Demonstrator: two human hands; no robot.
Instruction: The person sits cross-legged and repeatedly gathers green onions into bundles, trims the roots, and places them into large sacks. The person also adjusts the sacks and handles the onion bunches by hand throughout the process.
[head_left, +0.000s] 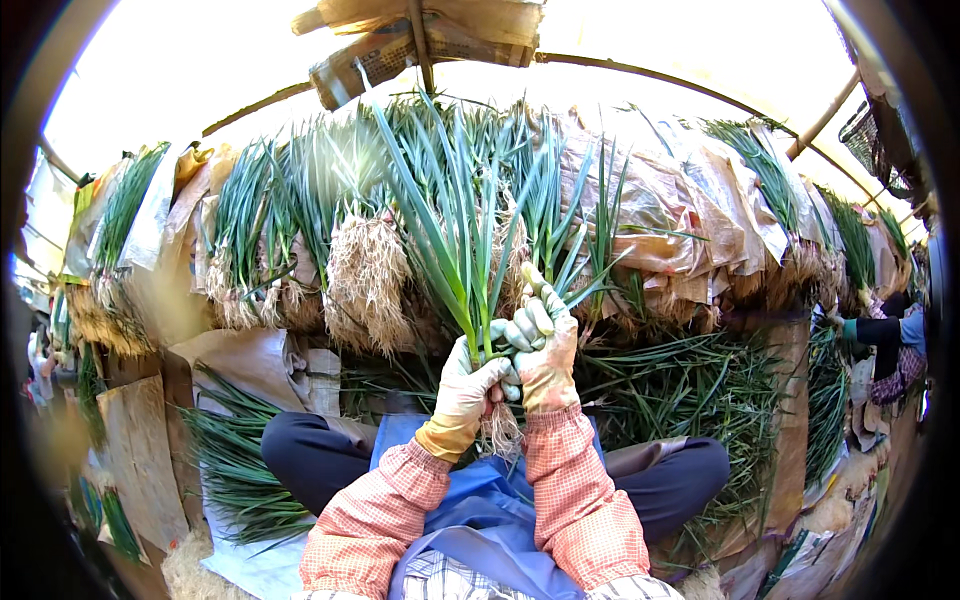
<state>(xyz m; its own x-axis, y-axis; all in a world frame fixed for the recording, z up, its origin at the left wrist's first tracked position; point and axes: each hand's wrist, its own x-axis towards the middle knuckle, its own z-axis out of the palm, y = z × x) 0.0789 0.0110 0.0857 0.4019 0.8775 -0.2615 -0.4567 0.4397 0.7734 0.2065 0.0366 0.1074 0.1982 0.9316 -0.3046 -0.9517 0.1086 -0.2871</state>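
Both my hands wear whitish gloves with yellow and green stains. In front of my lap, my left hand (462, 388) is closed round the lower stems of a small bunch of green onions (466, 285). The long leaves fan upward and the pale roots (502, 432) hang below my hands. My right hand (543, 350) is curled against the same stems from the right, its fingers bent at the base of the bunch. The bulbs are mostly hidden between the gloves.
Ahead, a raised bank holds root-on onion bunches (368, 275) beside plastic sheeting (650, 205). Loose green leaves (690, 410) pile up at right. More onions (240, 465) lie on a sheet by my left knee. Another person's sleeved arm (880, 335) shows at far right.
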